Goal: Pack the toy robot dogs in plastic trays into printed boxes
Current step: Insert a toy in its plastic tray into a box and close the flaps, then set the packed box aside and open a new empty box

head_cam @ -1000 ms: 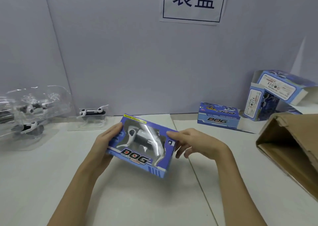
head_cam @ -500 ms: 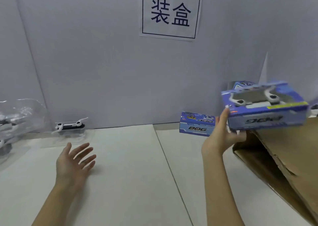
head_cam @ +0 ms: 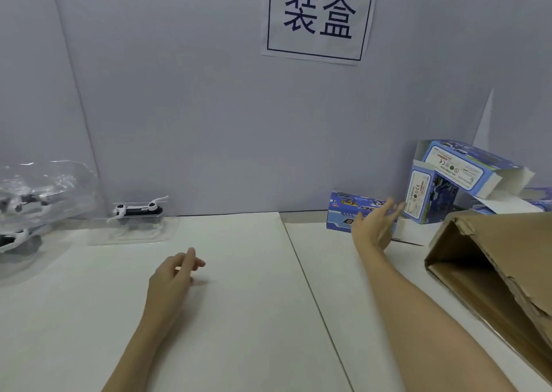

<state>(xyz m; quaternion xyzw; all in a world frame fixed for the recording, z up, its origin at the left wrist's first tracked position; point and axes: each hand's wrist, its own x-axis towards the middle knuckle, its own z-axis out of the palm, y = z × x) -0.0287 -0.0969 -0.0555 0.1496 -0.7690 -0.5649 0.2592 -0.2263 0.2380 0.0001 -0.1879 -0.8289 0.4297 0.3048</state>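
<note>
A black-and-white toy robot dog in a clear plastic tray (head_cam: 136, 218) stands at the back left by the wall. A flat blue printed box (head_cam: 343, 212) lies at the back right. My right hand (head_cam: 375, 226) hovers just in front of it with straight fingers and holds nothing. Behind that, an open blue box (head_cam: 454, 172) leans on another one. My left hand (head_cam: 173, 275) floats over the white table, fingers loosely curled, empty.
A stack of clear trays with more toy dogs (head_cam: 27, 209) sits at the far left. A large brown cardboard carton (head_cam: 504, 272) lies open on its side at the right. A paper sign (head_cam: 318, 15) hangs on the grey wall.
The packed box that my right hand carried toward the carton is gone from view. My right hand has come back, empty, to the flat blue box. My left hand's fingers have curled.
</note>
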